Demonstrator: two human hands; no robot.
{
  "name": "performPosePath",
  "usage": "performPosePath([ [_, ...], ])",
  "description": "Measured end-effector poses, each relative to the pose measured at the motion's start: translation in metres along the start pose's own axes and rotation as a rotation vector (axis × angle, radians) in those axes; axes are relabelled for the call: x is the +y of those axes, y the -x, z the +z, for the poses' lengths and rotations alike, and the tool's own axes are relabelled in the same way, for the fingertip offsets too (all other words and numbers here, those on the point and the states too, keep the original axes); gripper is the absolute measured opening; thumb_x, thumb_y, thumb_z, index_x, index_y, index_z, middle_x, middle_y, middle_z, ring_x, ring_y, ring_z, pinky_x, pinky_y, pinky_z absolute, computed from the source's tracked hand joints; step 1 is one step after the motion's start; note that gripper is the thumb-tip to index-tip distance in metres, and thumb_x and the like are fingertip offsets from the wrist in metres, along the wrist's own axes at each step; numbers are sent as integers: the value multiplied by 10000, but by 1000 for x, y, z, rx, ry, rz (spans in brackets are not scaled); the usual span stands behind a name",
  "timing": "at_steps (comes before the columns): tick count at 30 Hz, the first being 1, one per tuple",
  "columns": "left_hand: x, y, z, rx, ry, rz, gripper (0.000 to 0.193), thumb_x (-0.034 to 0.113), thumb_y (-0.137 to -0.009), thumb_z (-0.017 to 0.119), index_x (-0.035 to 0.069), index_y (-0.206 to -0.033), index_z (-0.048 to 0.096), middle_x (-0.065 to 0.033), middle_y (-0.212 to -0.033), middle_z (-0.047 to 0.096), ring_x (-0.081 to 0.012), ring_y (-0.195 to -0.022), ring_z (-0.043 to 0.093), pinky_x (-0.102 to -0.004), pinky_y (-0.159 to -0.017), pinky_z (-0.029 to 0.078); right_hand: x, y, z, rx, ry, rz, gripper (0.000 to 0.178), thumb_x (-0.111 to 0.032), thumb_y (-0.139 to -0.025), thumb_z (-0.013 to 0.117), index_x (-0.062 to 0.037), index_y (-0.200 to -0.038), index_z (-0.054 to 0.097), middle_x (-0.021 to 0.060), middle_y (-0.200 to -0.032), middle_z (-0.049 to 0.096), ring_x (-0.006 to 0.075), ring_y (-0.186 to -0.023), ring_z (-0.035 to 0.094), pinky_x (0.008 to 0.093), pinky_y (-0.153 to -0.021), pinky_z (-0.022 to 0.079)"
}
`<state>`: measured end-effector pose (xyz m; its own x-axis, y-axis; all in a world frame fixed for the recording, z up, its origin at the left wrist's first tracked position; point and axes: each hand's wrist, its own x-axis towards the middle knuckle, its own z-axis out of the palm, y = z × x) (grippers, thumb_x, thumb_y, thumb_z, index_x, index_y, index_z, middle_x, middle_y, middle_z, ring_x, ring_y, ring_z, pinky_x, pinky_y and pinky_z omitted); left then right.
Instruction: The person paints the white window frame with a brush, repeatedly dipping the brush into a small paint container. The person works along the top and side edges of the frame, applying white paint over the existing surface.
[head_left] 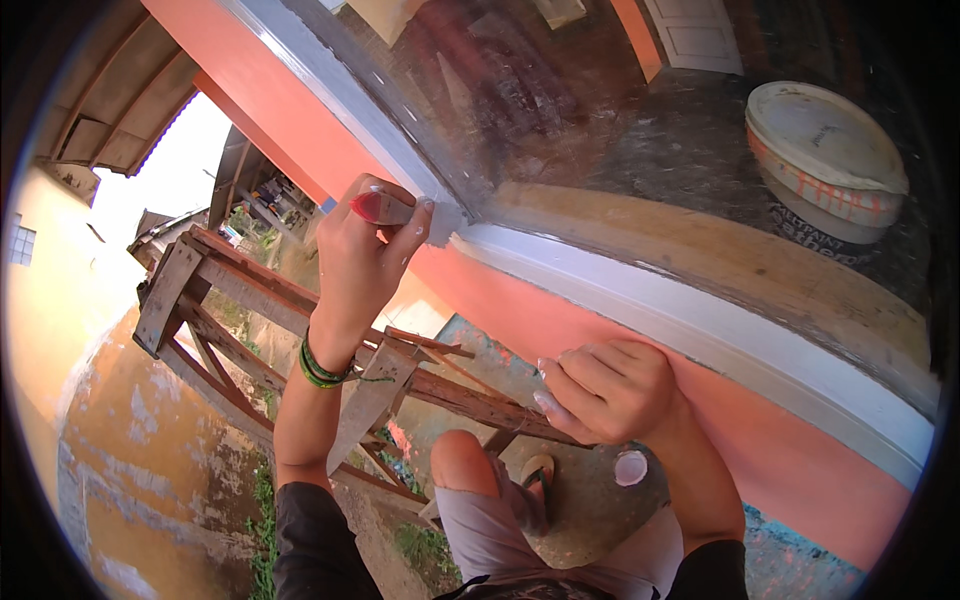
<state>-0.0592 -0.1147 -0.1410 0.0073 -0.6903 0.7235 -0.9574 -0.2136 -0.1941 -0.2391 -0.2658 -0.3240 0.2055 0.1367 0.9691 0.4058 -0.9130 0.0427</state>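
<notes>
My left hand (362, 240) is closed around a paintbrush (382, 208) with a red handle. Its bristle end meets the white window frame (600, 275) at the lower corner, beside the glass. A green band circles that wrist. My right hand (610, 390) is curled into a fist by the orange wall (560, 300), just under the white sill. White paint marks the fingertips of both hands, and no object shows in the right one. Far below on the ground stands a small round container (631, 468) with something pale in it.
Left of me stands a rough wooden trestle (270, 300), its beams running close under my arms. Behind the window glass (640, 130) is a lidded white paint bucket (825, 150). A peeling yellow wall (150, 450) rises at the far left.
</notes>
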Motion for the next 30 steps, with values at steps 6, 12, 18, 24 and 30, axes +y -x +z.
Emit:
performPosePath([
  [6, 16, 22, -27, 95, -20, 49, 212, -9, -831, 802, -43, -1001, 679, -98, -948, 706, -160, -682, 694, -262, -563, 543, 0, -1, 1, 0, -10, 7, 188, -151, -745, 766, -19, -870, 718, 31, -789, 634, 165, -612, 629, 293, -525, 487],
  [12, 28, 53, -46, 189, 439, -443, 214, -45, -868, 768, -38, -1046, 650, -104, -1028, 712, -127, -843, 684, -254, -682, 565, -1, 0, -2, -20, 15, 18, 210, -147, -728, 766, -22, -893, 730, 28, -792, 642, 169, -621, 635, 300, -540, 495],
  [18, 9, 72, -45, 186, 597, -498, 132, -51, -901, 723, -14, -986, 629, -117, -1108, 665, -131, -991, 649, -265, -800, 548, -1, -1, -2, -25, -19, 30, 238, -142, -703, 765, -20, -905, 734, 37, -791, 643, 181, -621, 633, 305, -548, 502],
  [24, 10, 72, -13, 231, 501, -308, 150, -41, -880, 750, -12, -953, 623, -122, -1094, 683, -156, -968, 662, -297, -809, 544, -1, 0, -2, -44, -10, 38, 246, -144, -702, 765, -18, -911, 735, 40, -786, 641, 187, -621, 631, 307, -551, 504],
  [30, 3, 68, 2, 207, 64, 118, 261, -38, -765, 844, 33, -925, 649, -143, -1055, 688, -257, -903, 700, -347, -715, 575, 1, -3, 2, 16, 7, -9, 220, -190, -752, 769, -19, -871, 698, 6, -715, 543, 146, -562, 542, 288, -514, 458],
])
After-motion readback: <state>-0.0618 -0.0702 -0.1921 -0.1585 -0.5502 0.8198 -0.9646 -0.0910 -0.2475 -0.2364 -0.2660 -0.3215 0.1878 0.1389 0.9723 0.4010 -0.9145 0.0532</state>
